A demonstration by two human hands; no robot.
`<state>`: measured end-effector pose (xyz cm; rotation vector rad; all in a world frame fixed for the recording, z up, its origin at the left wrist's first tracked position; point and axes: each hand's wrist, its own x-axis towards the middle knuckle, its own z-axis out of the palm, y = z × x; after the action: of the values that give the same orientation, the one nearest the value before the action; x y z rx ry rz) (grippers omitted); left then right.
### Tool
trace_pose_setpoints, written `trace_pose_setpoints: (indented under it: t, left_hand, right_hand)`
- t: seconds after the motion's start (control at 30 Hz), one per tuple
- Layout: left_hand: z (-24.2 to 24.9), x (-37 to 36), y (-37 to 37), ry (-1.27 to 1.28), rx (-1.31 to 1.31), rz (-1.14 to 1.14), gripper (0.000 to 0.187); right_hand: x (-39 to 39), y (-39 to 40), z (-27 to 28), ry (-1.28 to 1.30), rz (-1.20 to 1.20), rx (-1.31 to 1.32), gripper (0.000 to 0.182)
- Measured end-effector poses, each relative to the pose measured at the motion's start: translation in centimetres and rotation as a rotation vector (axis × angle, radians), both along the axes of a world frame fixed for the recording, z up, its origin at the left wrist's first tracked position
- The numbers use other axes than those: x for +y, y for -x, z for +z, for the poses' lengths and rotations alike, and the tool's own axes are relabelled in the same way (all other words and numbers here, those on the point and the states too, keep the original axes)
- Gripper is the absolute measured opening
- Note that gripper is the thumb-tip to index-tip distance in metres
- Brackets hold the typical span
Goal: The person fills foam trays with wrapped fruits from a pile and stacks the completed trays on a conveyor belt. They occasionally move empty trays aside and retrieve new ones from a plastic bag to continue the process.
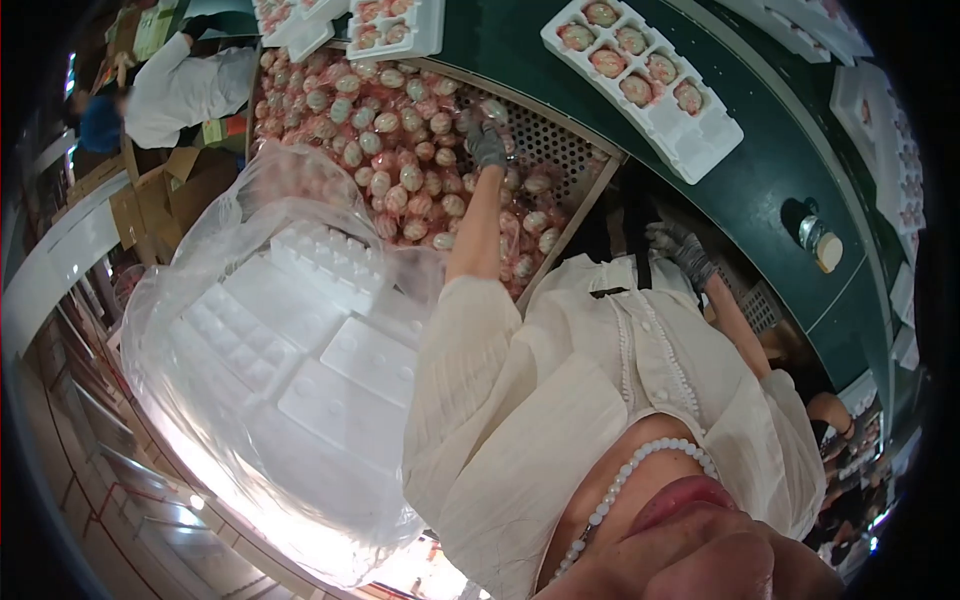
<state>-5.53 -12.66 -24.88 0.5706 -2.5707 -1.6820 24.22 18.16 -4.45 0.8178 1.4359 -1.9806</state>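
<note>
— nearest the lens is your face [690,520], then your beaded necklace [625,470] and cream blouse [520,400]. which hand is nearer the wrapped balls [390,120]?

— your left, clearly. that grey-gloved left hand [487,147] is in among them, by the bare patch of perforated floor [560,150]. one pale wrapped ball [493,109] lies just past your fingers, straight on from the forearm, perhaps touching.

— and its long axis?

— can't tell; it looks roundish under the shiny film. your left fingers bend towards it, but whether they're clamped on it or apart, the view doesn't show.

— your right?

— well apart: your right hand [683,252] is outside the bin rim [598,187], beside the green table [770,130]. its fingers look curled; whether they grip anything, can't tell.
</note>
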Motion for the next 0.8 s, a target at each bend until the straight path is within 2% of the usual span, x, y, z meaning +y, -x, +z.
trace_pose_setpoints:
  t: [0.07, 0.1, 0.17, 0.2, 0.23, 0.27, 0.3, 0.33, 0.37, 0.43, 0.5, 0.53, 0.57, 0.6, 0.67, 0.73, 0.77, 0.8]
  left_hand:
    - [8.9, 1.1, -3.1, -0.349, -0.117, -0.064, 0.01]
    - [12.7, 2.4, -4.2, -0.356, -0.107, -0.063, 0.01]
    - [17.6, 4.8, -6.5, -1.029, -0.402, -0.094, 0.01]
    - [17.1, 5.3, -7.3, -1.035, -0.4, -0.104, 0.01]
    - [16.0, 5.8, -8.2, -0.861, -0.227, -0.383, 0.009]
    - [16.4, 7.0, -8.8, -0.772, -0.141, -0.533, 0.009]
    - [17.0, 8.3, -9.3, -0.684, -0.042, -0.666, 0.009]
    - [20.3, 10.6, -10.1, -0.676, -0.12, -0.686, 0.01]
    - [22.9, 12.4, -10.5, -0.665, -0.197, -0.705, 0.011]
    - [24.9, 14.4, -10.4, -0.596, -0.196, -0.74, 0.012]
    - [26.2, 15.7, -10.4, -0.438, -0.207, -0.774, 0.018]
    - [27.1, 16.5, -10.2, -0.446, -0.204, -0.775, 0.018]
    - [27.9, 17.2, -9.9, -0.569, -0.328, -0.76, 0.019]
    - [28.2, 17.6, -9.8, -0.693, -0.451, -0.741, 0.02]
    - [26.4, 19.3, -9.7, -0.708, -0.481, -0.716, 0.019]
    - [26.1, 21.1, -9.7, -0.615, -0.366, -0.625, 0.019]
    - [26.0, 21.9, -9.5, -0.51, -0.399, -0.568, 0.02]
    - [24.8, 22.5, -9.3, -0.515, -0.399, -0.567, 0.02]
  right_hand:
    - [-1.2, 3.3, 4.8, 0.099, 0.042, 0.181, 0.027]
    - [-1.5, 5.1, 6.6, 0.092, 0.046, 0.19, 0.027]
    - [-1.9, 8.4, 8.6, -0.432, 0.156, 0.623, 0.029]
    - [-1.8, 10.0, 8.9, -0.522, 0.115, 0.708, 0.032]
    - [-1.6, 11.5, 9.1, -0.617, 0.073, 0.79, 0.035]
    - [-1.5, 13.0, 9.3, -0.634, 0.066, 0.792, 0.035]
    - [-1.2, 14.4, 9.5, -0.487, 0.042, 0.684, 0.039]
    - [-0.5, 15.1, 9.4, -0.339, 0.017, 0.572, 0.043]
    - [0.4, 15.1, 8.6, -0.353, 0.01, 0.572, 0.043]
    - [1.9, 14.7, 7.3, -0.175, 0.137, 0.454, 0.049]
    - [3.5, 14.0, 8.1, -0.209, 0.167, 0.37, 0.049]
    - [4.2, 13.8, 8.5, -0.234, 0.2, 0.291, 0.049]
    - [4.3, 13.4, 7.6, -0.388, 0.166, 0.438, 0.048]
    - [4.5, 13.5, 7.4, -0.392, 0.17, 0.435, 0.048]
    - [4.8, 13.5, 7.3, -0.562, 0.016, 0.434, 0.053]
    - [4.8, 13.6, 8.8, -0.626, -0.024, 0.527, 0.06]
    - [4.7, 13.7, 9.3, -0.788, -0.023, 0.677, 0.062]
    - [4.7, 13.7, 9.7, -0.948, -0.021, 0.827, 0.065]
